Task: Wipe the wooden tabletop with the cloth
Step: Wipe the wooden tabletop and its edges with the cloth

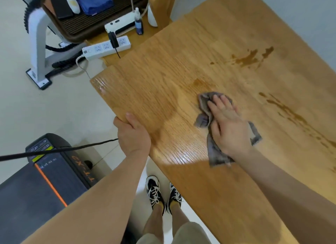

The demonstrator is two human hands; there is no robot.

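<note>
Partly hidden cloth (214,152) under right hand (231,129)

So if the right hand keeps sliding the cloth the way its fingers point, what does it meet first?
Likely the faint damp patch just past the cloth; beyond it the tabletop looks bare. The right hand misses both dark spills.

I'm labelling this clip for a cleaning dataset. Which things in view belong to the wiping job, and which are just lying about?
Part of the job:
cloth
wooden tabletop
brown spills
right hand
left hand

Lying about:
power strip
dark bottle
tray
treadmill
</note>
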